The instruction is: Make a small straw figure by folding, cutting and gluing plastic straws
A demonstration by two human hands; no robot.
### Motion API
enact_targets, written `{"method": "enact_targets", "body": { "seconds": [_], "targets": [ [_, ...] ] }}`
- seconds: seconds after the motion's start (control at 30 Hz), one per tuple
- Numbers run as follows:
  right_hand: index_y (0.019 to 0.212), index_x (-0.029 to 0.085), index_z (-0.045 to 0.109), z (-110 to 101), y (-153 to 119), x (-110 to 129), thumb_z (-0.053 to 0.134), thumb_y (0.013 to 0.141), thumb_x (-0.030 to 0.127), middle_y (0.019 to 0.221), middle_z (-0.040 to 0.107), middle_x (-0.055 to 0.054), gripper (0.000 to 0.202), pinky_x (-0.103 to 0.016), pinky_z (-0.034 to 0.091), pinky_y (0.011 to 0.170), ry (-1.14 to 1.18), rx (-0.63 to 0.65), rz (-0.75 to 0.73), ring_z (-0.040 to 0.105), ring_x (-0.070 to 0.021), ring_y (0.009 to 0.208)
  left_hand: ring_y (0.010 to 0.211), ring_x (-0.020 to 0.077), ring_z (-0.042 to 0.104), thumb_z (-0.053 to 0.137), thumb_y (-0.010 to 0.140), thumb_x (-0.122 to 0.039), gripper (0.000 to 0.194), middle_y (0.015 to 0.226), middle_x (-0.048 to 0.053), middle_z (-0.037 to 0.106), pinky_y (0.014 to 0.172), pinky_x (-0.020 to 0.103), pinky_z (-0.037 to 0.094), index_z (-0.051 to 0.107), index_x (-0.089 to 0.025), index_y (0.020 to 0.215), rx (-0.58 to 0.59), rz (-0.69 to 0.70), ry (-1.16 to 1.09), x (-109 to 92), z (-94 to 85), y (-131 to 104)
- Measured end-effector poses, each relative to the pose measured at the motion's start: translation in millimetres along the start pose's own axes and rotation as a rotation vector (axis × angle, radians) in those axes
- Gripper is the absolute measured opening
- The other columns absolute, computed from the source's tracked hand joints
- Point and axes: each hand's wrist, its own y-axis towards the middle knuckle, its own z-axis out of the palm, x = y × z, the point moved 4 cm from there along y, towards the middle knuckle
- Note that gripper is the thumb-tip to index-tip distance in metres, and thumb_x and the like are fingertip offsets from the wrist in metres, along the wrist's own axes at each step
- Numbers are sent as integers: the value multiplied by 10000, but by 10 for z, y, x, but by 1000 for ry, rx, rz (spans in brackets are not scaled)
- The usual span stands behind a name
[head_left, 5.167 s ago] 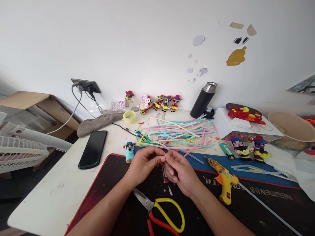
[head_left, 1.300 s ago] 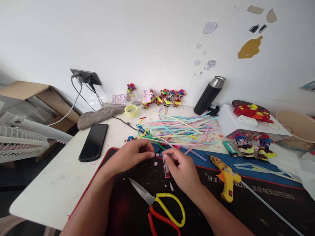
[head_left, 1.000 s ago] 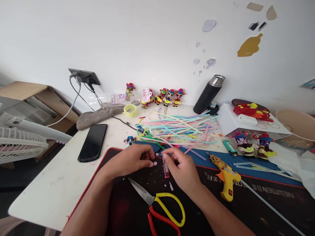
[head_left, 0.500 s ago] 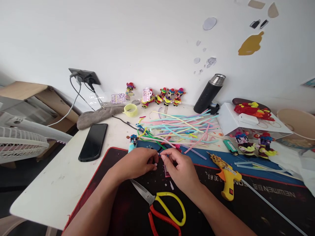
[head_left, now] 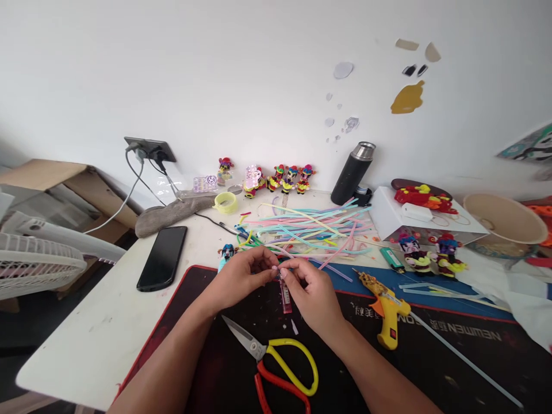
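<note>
My left hand and my right hand meet fingertip to fingertip over the black desk mat. Both are pinched closed around something too small to make out. Just below the fingers lies a pink lighter-like stick, with a small white scrap near it. Scissors with one yellow and one red handle lie on the mat nearer to me. Behind my left hand stands a small figure with a blue hat and pale blue body, partly covered by the hand.
A yellow glue gun with a long glue stick lies at right. Behind my hands spreads a pile of pastel pipe cleaners. A phone lies at left; a black thermos and several finished figures stand along the wall.
The camera view has tilted up and turned slightly right. My fingertips have come together, and more of the pink stick below them shows.
</note>
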Motion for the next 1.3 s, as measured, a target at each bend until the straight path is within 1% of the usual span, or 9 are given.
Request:
{"method": "enact_targets", "body": {
  "seconds": [0.13,0.27,0.4,0.5,0.63,0.73,0.93,1.1,1.3],
  "targets": [
    [969,193,702,-91,75,-37,565,980,431,653,619,10,275,-259,405,551,64,-91,-12,534,-155,566,771,184,612,746,851,-437,266,850,27,691,708,287,476,679,-191,927,-82,12,-53,29,37,75],
    [960,191,692,-170,138,-81,583,948,471,653,622,6,301,-268,414,548,150,-146,14,527,-163,567,826,202,641,754,852,-443,270,894,46,727,750,301,491,729,-198,963,-114,52,-51,-107,78,144],
    [949,180,688,-221,183,-148,597,923,483,586,538,38,317,-259,369,506,227,-183,51,468,-148,520,815,199,644,792,828,-438,281,892,47,739,728,290,486,759,-195,964,-98,92,-81,-230,116,252],
    [949,181,675,-245,215,-226,604,921,493,543,454,68,321,-247,309,465,278,-201,75,388,-130,480,748,173,624,836,795,-431,299,854,36,737,690,276,470,782,-190,964,-136,85,-208,-163,143,333],
    [931,184,667,-267,242,-310,614,917,490,543,436,73,311,-246,299,466,299,-219,68,364,-126,481,649,144,555,844,808,-414,290,740,21,703,640,270,432,807,-180,975,-239,58,-371,28,167,343],
    [938,187,674,-258,227,-305,619,916,485,539,436,73,304,-253,301,477,275,-224,62,367,-130,478,642,141,543,834,825,-410,268,749,37,710,627,271,420,817,-169,940,-215,58,-393,71,187,299],
    [956,180,704,-180,170,-200,608,929,470,622,549,28,307,-270,332,540,216,-171,22,451,-149,551,658,142,559,847,801,-441,274,739,37,699,614,258,429,796,-173,827,-221,75,-419,59,189,271],
    [954,190,706,-154,175,-225,608,932,445,718,669,-11,274,-288,383,592,206,-154,11,532,-169,605,645,131,547,874,759,-465,324,696,23,666,601,248,426,745,-171,723,-220,101,-438,94,208,286],
    [968,188,707,-130,173,-224,602,932,430,690,653,-6,266,-288,349,560,184,-134,13,509,-169,579,605,117,518,881,745,-476,351,653,12,651,574,243,406,720,-168,692,-215,136,-435,105,196,285]
  ]
}}
